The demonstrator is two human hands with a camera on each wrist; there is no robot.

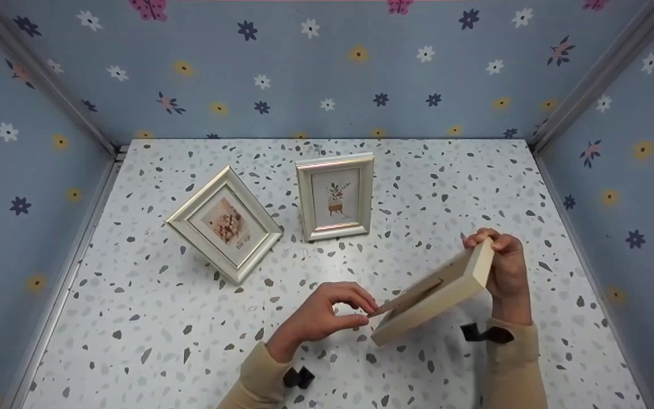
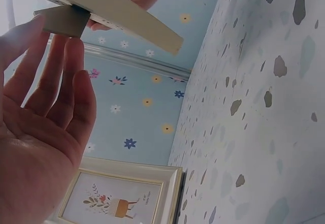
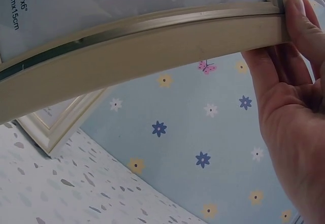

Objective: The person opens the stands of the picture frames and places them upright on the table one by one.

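My right hand [image 1: 507,264] grips a cream picture frame [image 1: 430,311] by its upper right end, holding it tilted over the table. In the right wrist view the thumb lies on the corner of the frame [image 3: 152,49], and the picture side carries "4"x6"" print. A thin brown stand leg [image 1: 398,301] sticks out from the frame's back. Its free end is pinched between the thumb and fingertips of my left hand [image 1: 327,311]. The left wrist view shows this stand leg [image 2: 63,23] at the fingertips, angled away from the frame's back.
A second frame [image 1: 365,196] with a plant picture stands upright at the back middle. Left of it, another frame [image 1: 191,230] with a flower picture stands turned at an angle. The speckled table [image 1: 435,182] is enclosed by flower-patterned walls [image 1: 304,62].
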